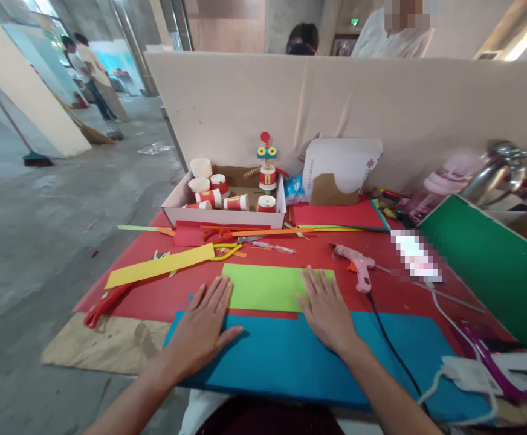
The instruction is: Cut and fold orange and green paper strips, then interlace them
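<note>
A light green sheet of paper [266,289] lies flat before me, its near edge by a blue sheet [286,350]. My left hand [209,317] rests flat at its left end, fingers stretched out and thumb pointing right over the blue. At the right end, my right hand [329,311] lies with spread fingertips on the green paper. Neither hand grips anything. Just beyond the left hand are a yellow paper strip [161,266] and yellow-handled scissors [227,249]. A pink hot glue gun [358,266] lies right of my right hand.
Behind the papers, a white box [222,219] holds several paper cups and a cup figure [268,175] with a spring neck. To the right are a green board [494,272], a power strip [472,374] and cables. A white partition [245,96] closes off the back.
</note>
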### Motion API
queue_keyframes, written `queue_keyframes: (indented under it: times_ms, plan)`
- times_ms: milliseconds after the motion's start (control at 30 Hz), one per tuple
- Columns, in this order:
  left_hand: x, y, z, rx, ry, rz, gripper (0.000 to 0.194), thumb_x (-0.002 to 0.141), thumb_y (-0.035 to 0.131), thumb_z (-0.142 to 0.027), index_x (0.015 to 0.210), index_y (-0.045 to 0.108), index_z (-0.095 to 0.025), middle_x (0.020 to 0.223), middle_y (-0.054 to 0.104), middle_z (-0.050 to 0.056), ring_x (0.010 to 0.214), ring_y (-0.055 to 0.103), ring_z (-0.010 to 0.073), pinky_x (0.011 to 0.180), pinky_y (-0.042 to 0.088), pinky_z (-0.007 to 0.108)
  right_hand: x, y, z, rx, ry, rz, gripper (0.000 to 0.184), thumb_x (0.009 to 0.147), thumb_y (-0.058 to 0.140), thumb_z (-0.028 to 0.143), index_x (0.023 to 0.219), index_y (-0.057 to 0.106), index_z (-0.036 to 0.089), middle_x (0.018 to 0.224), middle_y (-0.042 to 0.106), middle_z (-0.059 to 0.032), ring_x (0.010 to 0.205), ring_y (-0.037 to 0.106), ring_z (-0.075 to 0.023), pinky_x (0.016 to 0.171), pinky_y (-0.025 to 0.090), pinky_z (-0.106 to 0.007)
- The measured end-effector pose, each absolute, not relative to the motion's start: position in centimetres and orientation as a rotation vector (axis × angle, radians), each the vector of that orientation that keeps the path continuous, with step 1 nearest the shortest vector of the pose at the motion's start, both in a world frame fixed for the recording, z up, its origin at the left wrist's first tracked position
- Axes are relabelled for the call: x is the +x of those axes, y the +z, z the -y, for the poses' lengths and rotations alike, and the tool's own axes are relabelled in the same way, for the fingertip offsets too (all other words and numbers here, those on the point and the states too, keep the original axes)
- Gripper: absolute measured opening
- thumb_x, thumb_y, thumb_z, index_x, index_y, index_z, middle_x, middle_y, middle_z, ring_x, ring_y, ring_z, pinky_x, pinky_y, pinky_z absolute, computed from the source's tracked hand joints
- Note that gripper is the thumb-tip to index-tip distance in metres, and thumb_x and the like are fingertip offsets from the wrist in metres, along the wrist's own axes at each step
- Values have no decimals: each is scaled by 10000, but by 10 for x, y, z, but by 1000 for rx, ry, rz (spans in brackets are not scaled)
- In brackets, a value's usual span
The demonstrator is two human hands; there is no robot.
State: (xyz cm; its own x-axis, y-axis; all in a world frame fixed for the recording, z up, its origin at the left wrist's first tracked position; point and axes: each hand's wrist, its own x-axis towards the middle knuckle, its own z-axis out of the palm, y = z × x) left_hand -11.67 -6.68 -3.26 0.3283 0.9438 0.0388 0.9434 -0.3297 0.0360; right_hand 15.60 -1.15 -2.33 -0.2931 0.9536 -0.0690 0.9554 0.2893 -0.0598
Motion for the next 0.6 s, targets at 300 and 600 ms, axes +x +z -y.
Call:
queue_keyframes:
  times_ms: [300, 600]
  plan:
    - [-76, -15, 70, 2718, 143, -1504, 679, 941, 272, -627, 1529, 210, -295, 1558, 325, 22, 1457, 234, 278, 1174, 201, 487, 160, -24, 13, 1886, -170, -2510, 691, 955, 311, 552, 1517, 275, 152, 1573, 262, -114, 1465, 173, -301, 1173, 178, -535]
    - [-63, -30, 57, 2625, 114, -1543, 723, 932, 254, -646, 1534, 171, -253, 1573, 270, 57, 1467, 191, 309, 1165, 141, 563, 120, -9, 44, 1581, -432, -2816, 663, 976, 320, 516, 1521, 258, 144, 1580, 244, -81, 1474, 161, -243, 1203, 179, -450]
